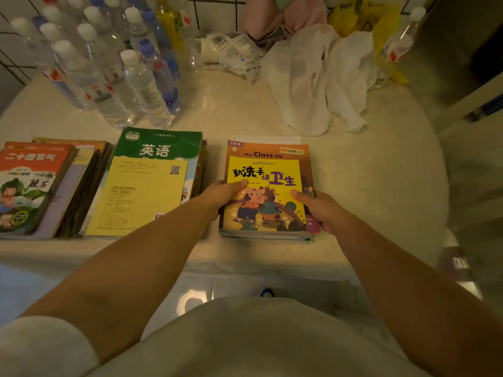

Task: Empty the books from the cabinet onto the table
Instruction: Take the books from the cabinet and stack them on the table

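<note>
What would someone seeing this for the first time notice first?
Probably the bright yellow picture book topping a stack near the table's front edge, with the left hand and right hand gripping its sides. Then the clear water bottles crowding the far left.

Three flat book stacks (268,191) (147,183) (35,186) side by side on table (367,172).

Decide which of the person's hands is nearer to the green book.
Left. The left hand grips the yellow-covered stack's left edge, just right of the green book; the right hand holds the stack's far side.
</note>
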